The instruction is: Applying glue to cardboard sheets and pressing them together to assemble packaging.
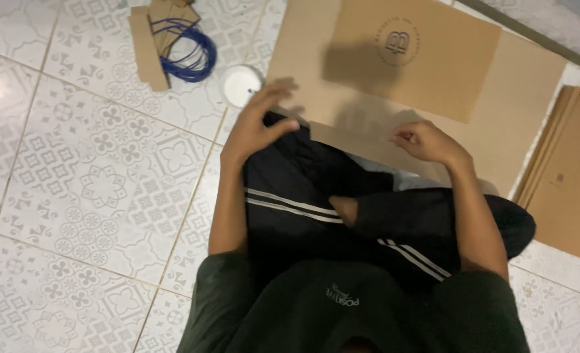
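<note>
Left hand (258, 121) hovering open, fingers spread, just at near-left corner of cardboard sheet (427, 78). Right hand (427, 140) pinching folded flap (362, 145) along near edge of cardboard sheet, fingers curled narrow. Cardboard sheet lying flat on tiled floor (93, 196), just beyond crossed legs. White tape roll (241, 85) sitting just left of cardboard sheet. Blue cord (188, 49) with small cardboard strips (147, 46) lying further left. Stack of cardboard (571, 170) lying right of cardboard sheet.

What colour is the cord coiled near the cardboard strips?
Blue cord, clearest in the head view.
</note>
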